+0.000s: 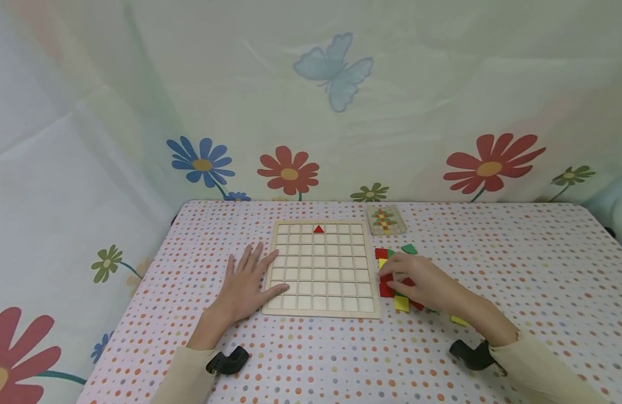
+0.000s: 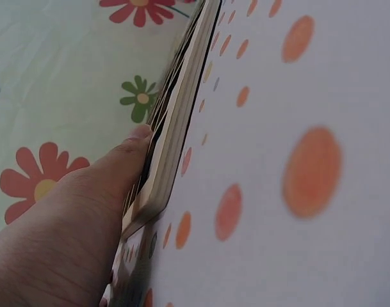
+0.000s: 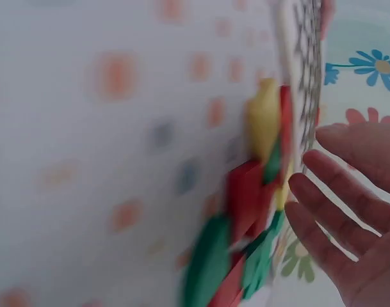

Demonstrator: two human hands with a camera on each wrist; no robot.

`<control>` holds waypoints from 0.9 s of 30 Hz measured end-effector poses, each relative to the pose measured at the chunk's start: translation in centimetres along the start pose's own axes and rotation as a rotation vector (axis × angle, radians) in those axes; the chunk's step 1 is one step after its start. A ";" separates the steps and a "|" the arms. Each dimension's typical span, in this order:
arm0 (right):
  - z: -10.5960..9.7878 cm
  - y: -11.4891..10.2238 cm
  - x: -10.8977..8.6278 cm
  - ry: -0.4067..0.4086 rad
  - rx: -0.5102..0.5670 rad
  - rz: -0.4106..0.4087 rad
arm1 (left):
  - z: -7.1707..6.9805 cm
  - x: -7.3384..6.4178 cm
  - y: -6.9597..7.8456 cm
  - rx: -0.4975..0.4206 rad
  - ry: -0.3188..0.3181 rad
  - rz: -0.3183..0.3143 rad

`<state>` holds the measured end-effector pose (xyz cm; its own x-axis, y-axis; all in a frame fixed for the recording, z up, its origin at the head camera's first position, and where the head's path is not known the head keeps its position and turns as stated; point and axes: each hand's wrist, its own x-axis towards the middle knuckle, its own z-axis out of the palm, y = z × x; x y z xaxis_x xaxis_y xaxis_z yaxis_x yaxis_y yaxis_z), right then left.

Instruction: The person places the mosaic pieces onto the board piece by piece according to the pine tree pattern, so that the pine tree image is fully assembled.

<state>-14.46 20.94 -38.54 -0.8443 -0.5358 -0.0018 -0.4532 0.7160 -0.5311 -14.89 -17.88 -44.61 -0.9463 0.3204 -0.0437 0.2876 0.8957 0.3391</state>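
A wooden grid board (image 1: 318,275) lies on the table with a red triangle (image 1: 318,229) in its top row. Spread over the board's left edge, my left hand (image 1: 246,286) touches it with straight fingers; its thumb (image 2: 127,155) rests on the frame in the left wrist view. To the right of the board, my right hand (image 1: 429,280) hovers over a loose pile of red, green and yellow pieces, among them a red piece (image 1: 386,290) and a yellow piece (image 1: 401,303). Its fingers bend loosely, and the right wrist view shows nothing held between them.
A small pattern card (image 1: 373,227) with a coloured tree-like design lies beyond the board's top right corner. A green piece (image 1: 409,248) sits at the pile's far side, and another yellow piece (image 1: 459,320) lies under the right forearm. A dotted cloth (image 1: 311,359) covers the table.
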 end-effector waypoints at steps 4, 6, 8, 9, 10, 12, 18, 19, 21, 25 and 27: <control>0.2 0.6 -1.6 -0.044 -0.021 0.022 | 0.1 -0.1 -0.1 -0.001 0.023 0.007; 0.1 0.8 -2.1 -0.049 -0.030 0.015 | 0.2 -0.1 0.0 -0.004 0.032 0.013; 0.1 1.1 -2.2 -0.047 -0.041 -0.006 | 0.1 -0.2 -0.1 -0.007 0.034 0.013; 0.1 1.2 -2.2 -0.047 -0.046 -0.017 | 0.1 -0.1 -0.1 -0.007 0.033 0.012; 0.1 1.3 -2.2 -0.049 -0.055 -0.030 | 0.1 -0.2 0.0 -0.005 0.030 0.010; 0.1 1.5 -2.1 -0.059 -0.064 -0.058 | 0.0 -0.2 0.0 -0.004 0.022 0.006; -0.1 1.8 -1.8 -0.077 -0.058 -0.094 | -0.1 -0.1 0.2 -0.003 0.022 0.009; -0.1 1.9 -1.7 -0.078 -0.056 -0.089 | -0.1 -0.1 0.2 -0.004 0.025 0.010; -0.2 2.0 -1.6 -0.083 -0.046 -0.084 | -0.1 -0.1 0.2 -0.005 0.027 0.012; -0.4 2.2 -1.3 -0.092 -0.029 -0.095 | -0.1 -0.2 0.1 -0.009 0.027 0.011; -0.5 2.3 -1.1 -0.098 -0.029 -0.104 | -0.1 -0.2 0.1 -0.014 0.026 0.009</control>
<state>-14.69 23.44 -39.34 -0.7611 -0.6478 -0.0319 -0.5457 0.6662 -0.5084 -14.66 -17.92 -44.46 -0.9472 0.3202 -0.0159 0.2943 0.8882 0.3528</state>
